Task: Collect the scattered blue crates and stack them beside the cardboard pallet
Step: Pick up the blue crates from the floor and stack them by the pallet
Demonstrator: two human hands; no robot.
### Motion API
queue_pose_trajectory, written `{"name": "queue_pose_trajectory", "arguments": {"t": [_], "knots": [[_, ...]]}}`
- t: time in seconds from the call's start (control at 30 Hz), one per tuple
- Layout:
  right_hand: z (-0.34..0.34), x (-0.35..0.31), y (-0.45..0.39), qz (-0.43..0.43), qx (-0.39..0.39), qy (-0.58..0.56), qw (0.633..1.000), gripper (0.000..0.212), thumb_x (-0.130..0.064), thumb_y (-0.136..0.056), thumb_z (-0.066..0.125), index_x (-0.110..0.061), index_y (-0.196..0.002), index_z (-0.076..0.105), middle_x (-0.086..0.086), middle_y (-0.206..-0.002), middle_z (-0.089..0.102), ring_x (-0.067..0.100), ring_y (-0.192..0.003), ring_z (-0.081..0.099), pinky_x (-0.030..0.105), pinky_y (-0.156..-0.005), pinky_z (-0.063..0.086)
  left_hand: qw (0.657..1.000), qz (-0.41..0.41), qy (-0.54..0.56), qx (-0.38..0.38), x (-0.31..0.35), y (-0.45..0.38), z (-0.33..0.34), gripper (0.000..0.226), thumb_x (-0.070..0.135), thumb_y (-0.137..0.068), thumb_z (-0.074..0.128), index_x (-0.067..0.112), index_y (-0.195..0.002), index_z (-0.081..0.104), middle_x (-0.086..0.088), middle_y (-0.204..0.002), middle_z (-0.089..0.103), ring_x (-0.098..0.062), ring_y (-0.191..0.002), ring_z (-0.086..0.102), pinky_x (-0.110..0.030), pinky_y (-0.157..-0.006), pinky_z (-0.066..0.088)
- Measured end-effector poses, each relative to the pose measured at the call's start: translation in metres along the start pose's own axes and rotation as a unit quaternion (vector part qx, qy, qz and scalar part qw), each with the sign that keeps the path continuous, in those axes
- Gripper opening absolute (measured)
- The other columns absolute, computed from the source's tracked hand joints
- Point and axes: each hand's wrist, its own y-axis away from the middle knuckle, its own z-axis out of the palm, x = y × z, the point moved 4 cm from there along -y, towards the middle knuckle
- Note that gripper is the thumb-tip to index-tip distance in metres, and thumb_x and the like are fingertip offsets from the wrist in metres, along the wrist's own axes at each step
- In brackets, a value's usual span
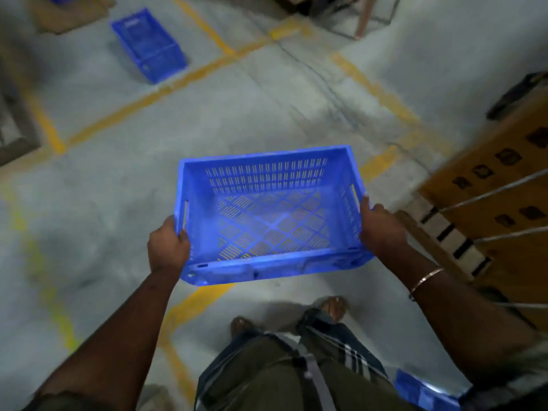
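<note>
Held crate (271,215) centre; second crate (148,46) far left; cardboard pallet (498,185) right.

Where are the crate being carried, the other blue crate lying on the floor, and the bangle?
carried crate (272,221), head view, on its slotted bottom.
floor crate (149,44), head view, on its ribbed side wall.
bangle (425,279), head view, on the band across the right wrist.
</note>
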Motion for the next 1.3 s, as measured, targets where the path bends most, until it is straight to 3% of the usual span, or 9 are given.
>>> {"name": "queue_pose_trajectory", "arguments": {"t": [0.3,0.53,0.9,1.17,1.3], "knots": [[0.001,-0.233,0.008,-0.146,0.002,0.048,0.988,0.072,-0.011,-0.084,0.052,-0.008,-0.151,0.025,0.024,-0.115,0.059,0.043,-0.109,0.058,0.046,-0.086,0.051,0.992,-0.121,-0.021,0.026,-0.223,0.026,-0.089,0.022,0.018,-0.088,0.061,0.006,-0.104,0.056,-0.032,-0.083,0.065,-0.053,-0.078,0.064,-0.053,-0.066,0.052],[0.006,-0.423,-0.015,-0.272,-0.009,0.094,0.958,0.075,-0.015,-0.082,0.057,-0.009,-0.150,0.026,0.023,-0.112,0.059,0.042,-0.106,0.059,0.047,-0.086,0.053,0.971,-0.229,0.001,0.074,-0.353,0.024,-0.143,0.017,0.020,-0.089,0.060,0.007,-0.100,0.056,-0.029,-0.084,0.065,-0.050,-0.081,0.064,-0.050,-0.068,0.052],[-0.014,-0.760,-0.065,-0.424,-0.017,0.134,0.895,0.055,-0.012,-0.080,0.053,-0.013,-0.134,0.039,0.019,-0.106,0.058,0.041,-0.103,0.059,0.045,-0.080,0.053,0.907,-0.400,0.041,0.123,-0.524,-0.036,-0.212,0.016,0.021,-0.089,0.056,0.010,-0.101,0.055,-0.021,-0.083,0.065,-0.047,-0.078,0.065,-0.044,-0.064,0.050],[0.014,-1.005,-0.027,-0.522,-0.027,0.163,0.837,0.054,-0.012,-0.081,0.051,-0.011,-0.135,0.040,0.021,-0.106,0.057,0.040,-0.103,0.060,0.043,-0.079,0.052,0.847,-0.503,0.082,0.152,-0.688,-0.046,-0.246,0.015,0.027,-0.085,0.057,0.017,-0.097,0.056,-0.017,-0.083,0.067,-0.043,-0.079,0.066,-0.042,-0.065,0.052],[0.043,-1.122,0.010,-0.534,-0.033,0.172,0.827,0.056,-0.012,-0.080,0.052,-0.011,-0.135,0.041,0.021,-0.105,0.056,0.040,-0.101,0.060,0.043,-0.079,0.053,0.832,-0.519,0.105,0.162,-0.794,-0.054,-0.270,0.014,0.022,-0.088,0.060,0.012,-0.096,0.057,-0.017,-0.082,0.066,-0.041,-0.078,0.065,-0.038,-0.062,0.045]]}}
